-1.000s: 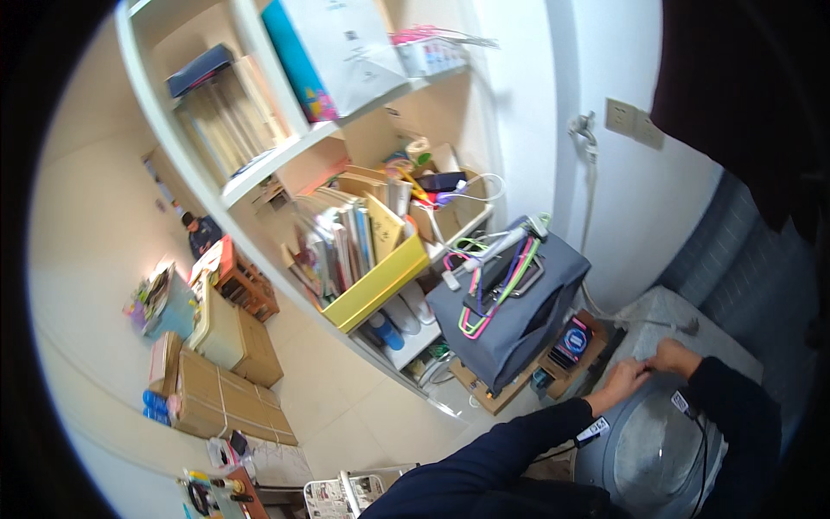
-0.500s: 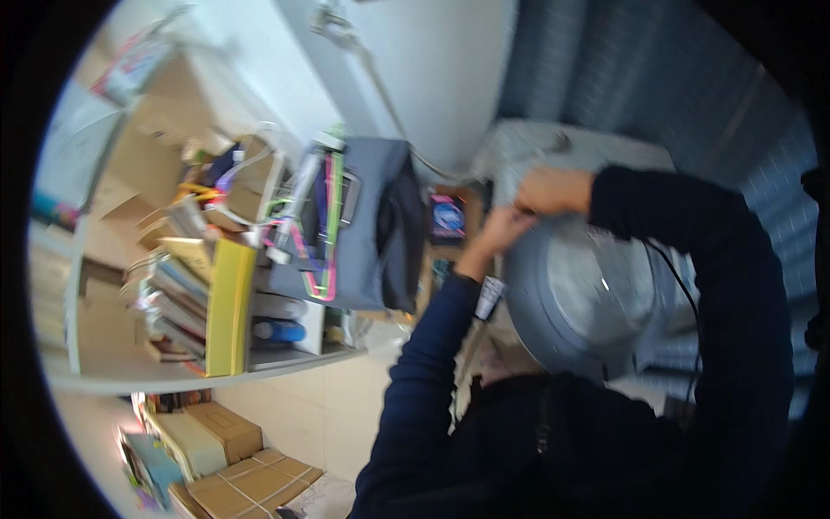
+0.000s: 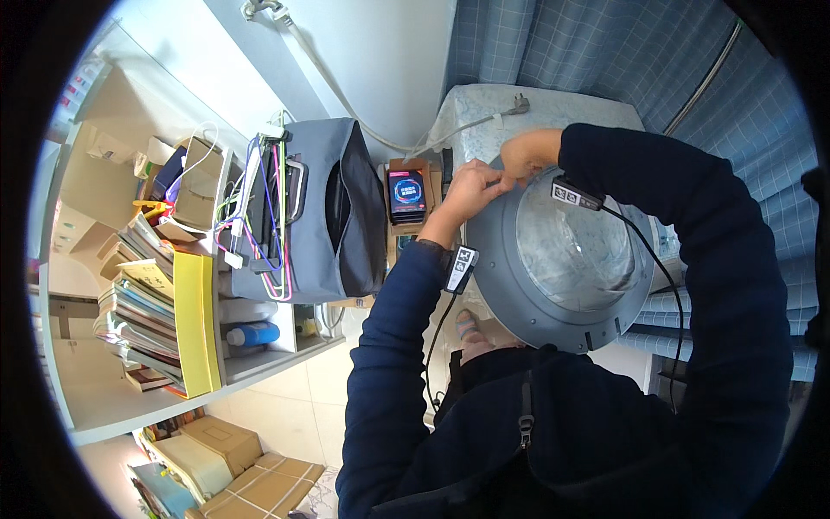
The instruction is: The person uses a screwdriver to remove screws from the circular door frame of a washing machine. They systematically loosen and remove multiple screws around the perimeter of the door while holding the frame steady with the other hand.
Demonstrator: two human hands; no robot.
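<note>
My left hand (image 3: 471, 190) and my right hand (image 3: 526, 156) meet at the far-left edge of a grey ring (image 3: 493, 259) with a clear domed middle (image 3: 562, 259). Both have their fingers closed at that edge; whatever is between the fingertips is too small or hidden to make out. Behind the ring is a box-like thing under a pale patterned cover (image 3: 596, 108), with a grey plug (image 3: 519, 105) and cord lying on it. Small tagged devices on black cables sit at both wrists.
On the left, a grey fabric bag (image 3: 354, 233) carries colourful hangers and stands beside a carton of dark packets (image 3: 406, 195). A shelf (image 3: 130, 411) holds books in a yellow holder (image 3: 194, 324). Cardboard boxes (image 3: 216, 445) lie on the floor. A blue checked curtain (image 3: 752, 78) hangs right.
The view has swung down toward the ring, so it and my hands sit higher in the picture and the shelf lies further left. My hands remain together at the ring's edge.
</note>
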